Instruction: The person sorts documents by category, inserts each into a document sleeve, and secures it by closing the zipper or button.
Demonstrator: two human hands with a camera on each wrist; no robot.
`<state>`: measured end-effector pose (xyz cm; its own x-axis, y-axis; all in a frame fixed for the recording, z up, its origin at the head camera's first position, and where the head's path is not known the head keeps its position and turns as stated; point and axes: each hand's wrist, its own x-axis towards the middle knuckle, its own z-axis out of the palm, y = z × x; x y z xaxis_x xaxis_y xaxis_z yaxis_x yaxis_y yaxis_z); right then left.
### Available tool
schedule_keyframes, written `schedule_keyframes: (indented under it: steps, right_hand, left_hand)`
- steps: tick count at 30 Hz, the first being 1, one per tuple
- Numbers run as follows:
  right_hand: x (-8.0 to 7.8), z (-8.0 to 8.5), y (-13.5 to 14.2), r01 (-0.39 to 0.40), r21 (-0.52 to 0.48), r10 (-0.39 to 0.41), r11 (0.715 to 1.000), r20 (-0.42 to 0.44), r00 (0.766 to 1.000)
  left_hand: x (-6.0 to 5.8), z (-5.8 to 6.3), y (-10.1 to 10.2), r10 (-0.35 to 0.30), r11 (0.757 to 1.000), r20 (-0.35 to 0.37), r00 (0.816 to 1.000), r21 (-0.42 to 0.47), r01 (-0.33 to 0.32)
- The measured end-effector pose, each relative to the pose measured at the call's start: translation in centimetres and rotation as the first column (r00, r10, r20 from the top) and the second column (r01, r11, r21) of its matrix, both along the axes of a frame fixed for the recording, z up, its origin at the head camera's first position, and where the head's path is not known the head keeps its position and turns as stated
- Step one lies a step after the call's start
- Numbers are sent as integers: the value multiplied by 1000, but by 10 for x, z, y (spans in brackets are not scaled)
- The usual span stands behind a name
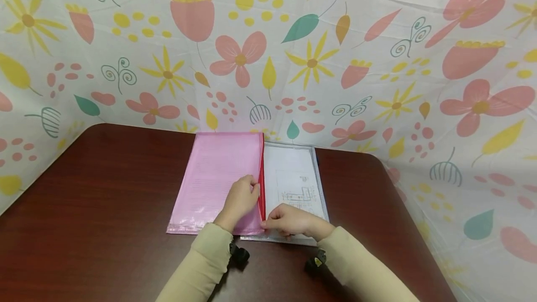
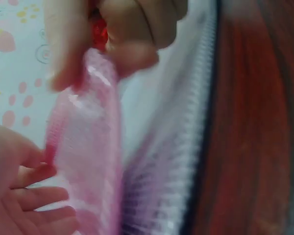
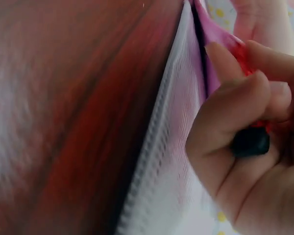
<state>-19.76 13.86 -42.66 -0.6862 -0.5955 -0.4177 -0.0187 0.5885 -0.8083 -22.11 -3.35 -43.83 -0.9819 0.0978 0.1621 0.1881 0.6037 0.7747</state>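
Observation:
A pink translucent zip pouch (image 1: 218, 176) with a red zipper (image 1: 262, 185) along its right edge lies on the table, printed sheets showing faintly through it. My left hand (image 1: 240, 200) pinches that red edge about midway, the thumb and index finger (image 2: 36, 169) together and the other fingers loose. At the pouch's near right corner my right hand (image 1: 293, 220) pinches the zipper end. A small dark piece (image 3: 251, 142) shows against its curled fingers; its kind is unclear. Partly under the pink pouch lies a clear zip pouch (image 1: 293, 162) holding a sheet with a line drawing.
The brown wooden table (image 1: 105, 209) extends to both sides of the pouches. Behind it hangs a flower-printed cloth (image 1: 268, 59), which the far ends of the pouches nearly reach. A dark wrist device (image 1: 240, 254) sits at each cuff.

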Motion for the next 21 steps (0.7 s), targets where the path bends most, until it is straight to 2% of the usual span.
schedule_keyframes:
  steps: [2,5,9,12,15,17,21]
  right_hand:
    - [0,2,1,-41,42,43,998,-47,998]
    - [-1,4,3,-83,81,90,993,-92,992]
    - [-2,7,6,-117,74,124,990,-102,987]
    - [-2,8,8,-129,56,135,990,-127,983]
    - [0,5,8,-105,27,107,994,-119,987]
    - [1,3,8,-58,8,58,998,-92,994]
    - [4,-1,8,65,-47,-66,997,-15,998]
  left_hand:
    - [0,-2,0,-41,996,36,999,-73,43]
    - [0,-4,-4,-145,973,83,986,-166,157]
    - [0,-3,-12,-283,925,174,943,-210,316]
    - [3,0,-17,-332,898,262,906,-207,389]
    - [5,3,-18,-360,870,322,876,-222,439]
    - [7,6,-18,-367,857,347,863,-236,459]
    - [7,11,-15,-372,828,357,857,-289,481]
